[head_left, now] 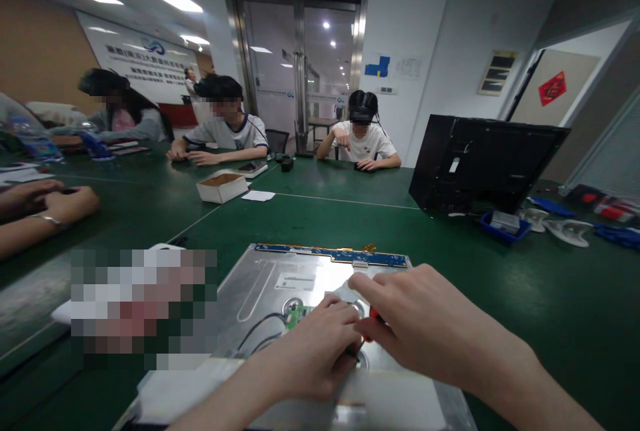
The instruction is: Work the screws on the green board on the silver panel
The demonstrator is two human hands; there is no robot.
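Note:
A flat metal panel (260,277) lies on the green table in front of me, with a blue circuit strip (345,256) along its far edge. Near its middle are a small green board (299,316) and dark wires. My left hand (325,344) rests over the panel's middle with its fingers curled; what they hold, if anything, is hidden. To its right, my right hand (405,311) is closed on a red-handled tool (374,315), mostly covered by the fingers. Its tip end lies close to my left fingers.
A black monitor-like casing (480,161) stands at the right, beside a blue tray (506,225). An open white box (221,187) sits farther back. Other people sit across the green table (310,217); a person's hands (65,204) are at the left.

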